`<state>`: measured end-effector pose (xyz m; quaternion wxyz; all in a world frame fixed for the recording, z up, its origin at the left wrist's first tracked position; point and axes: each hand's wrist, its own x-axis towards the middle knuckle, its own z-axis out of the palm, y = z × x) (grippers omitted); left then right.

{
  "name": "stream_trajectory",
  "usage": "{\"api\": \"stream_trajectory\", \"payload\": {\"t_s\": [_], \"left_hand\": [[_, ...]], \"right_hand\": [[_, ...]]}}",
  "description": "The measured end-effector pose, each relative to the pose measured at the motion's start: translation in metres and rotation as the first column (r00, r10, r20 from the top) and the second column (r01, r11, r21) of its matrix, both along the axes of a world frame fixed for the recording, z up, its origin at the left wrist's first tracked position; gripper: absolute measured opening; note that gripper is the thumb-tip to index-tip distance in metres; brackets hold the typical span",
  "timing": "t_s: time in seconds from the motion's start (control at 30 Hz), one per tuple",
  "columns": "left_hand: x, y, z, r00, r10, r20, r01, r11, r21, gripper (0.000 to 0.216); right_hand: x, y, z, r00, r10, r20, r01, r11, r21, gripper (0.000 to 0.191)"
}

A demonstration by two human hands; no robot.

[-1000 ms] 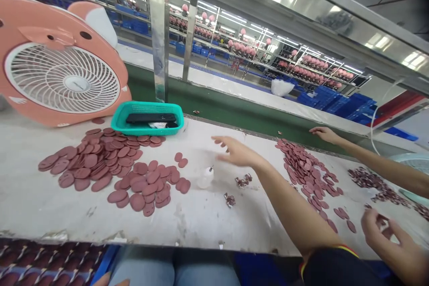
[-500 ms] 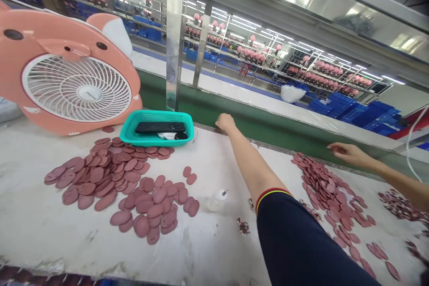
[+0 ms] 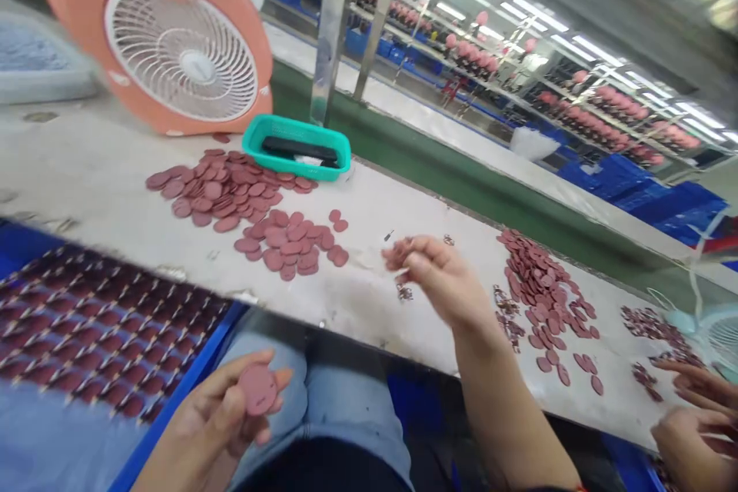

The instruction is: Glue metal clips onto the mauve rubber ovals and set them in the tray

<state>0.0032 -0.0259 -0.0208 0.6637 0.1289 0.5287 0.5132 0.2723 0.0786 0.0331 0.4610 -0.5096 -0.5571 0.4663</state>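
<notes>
Low at the left, my left hand [image 3: 216,419] holds a flat oval reddish-brown disc [image 3: 258,390] between thumb and fingers, with small marks near its lower edge. My right hand [image 3: 441,277] hovers over the white table, fingers pinched. Something small and brownish shows at its fingertips, too blurred to name. Just below those fingertips lie a few small dark-and-shiny pieces [image 3: 405,292]. To their left is a loose pile of the same discs [image 3: 291,242], with a larger pile [image 3: 222,188] behind it.
A pig-shaped fan [image 3: 199,65] and a teal basket [image 3: 297,169] stand at the back left. A blue crate [image 3: 173,407] with rows of discs sits below the table edge. More discs [image 3: 545,284] lie right, near a co-worker's hands [image 3: 697,423]. A dark bottle tip [image 3: 389,234] stands mid-table.
My right hand has drawn back from the table's far edge to above the small pieces. My left hand with a disc has come into view as the camera tilted down.
</notes>
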Motion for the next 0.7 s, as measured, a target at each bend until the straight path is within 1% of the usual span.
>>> {"api": "stream_trajectory", "payload": {"t_s": [0.03, 0.07, 0.1, 0.13, 0.2, 0.27, 0.33, 0.4, 0.53, 0.7], "left_hand": [[0.004, -0.004, 0.007, 1.000, -0.009, 0.002, 0.009, 1.000, 0.015, 0.038], [0.005, -0.007, 0.012, 1.000, -0.018, 0.000, 0.018, 1.000, 0.019, 0.040], [0.006, -0.010, 0.015, 1.000, -0.026, -0.001, 0.026, 1.000, 0.018, 0.041], [0.005, -0.012, 0.018, 0.999, -0.032, -0.001, 0.032, 0.999, 0.020, 0.042], [0.002, -0.016, 0.020, 0.997, -0.071, 0.003, 0.071, 0.997, 0.035, 0.043], [-0.002, -0.018, 0.021, 0.992, -0.128, 0.011, 0.127, 0.989, 0.081, 0.042], [-0.004, -0.019, 0.020, 0.984, -0.180, 0.013, 0.177, 0.976, 0.123, 0.039], [-0.005, -0.020, 0.020, 0.978, -0.206, 0.016, 0.201, 0.968, 0.153, 0.036], [-0.005, -0.020, 0.020, 0.971, -0.232, 0.058, 0.220, 0.960, 0.172, 0.034], [-0.004, -0.020, 0.017, 0.965, -0.244, 0.096, 0.229, 0.962, 0.150, 0.030]], "right_hand": [[-0.019, -0.020, -0.006, 0.997, 0.065, -0.036, -0.065, 0.998, -0.002, 0.032], [-0.036, -0.038, -0.010, 0.983, 0.155, -0.096, -0.154, 0.988, 0.013, 0.024], [-0.051, -0.053, -0.012, 0.967, 0.215, -0.133, -0.213, 0.977, 0.035, 0.018], [-0.063, -0.064, -0.013, 0.957, 0.255, -0.139, -0.251, 0.967, 0.045, 0.015], [-0.078, -0.078, -0.011, 0.952, 0.289, -0.097, -0.283, 0.956, 0.072, 0.015], [-0.085, -0.082, -0.008, 0.954, 0.298, 0.000, -0.296, 0.947, 0.121, 0.017], [-0.088, -0.081, -0.005, 0.945, 0.316, 0.087, -0.327, 0.927, 0.185, 0.016], [-0.089, -0.080, -0.004, 0.929, 0.337, 0.151, -0.364, 0.904, 0.226, 0.014], [-0.091, -0.079, -0.004, 0.908, 0.360, 0.215, -0.407, 0.880, 0.245, 0.012], [-0.089, -0.077, -0.003, 0.883, 0.385, 0.270, -0.451, 0.855, 0.256, 0.011]]}}
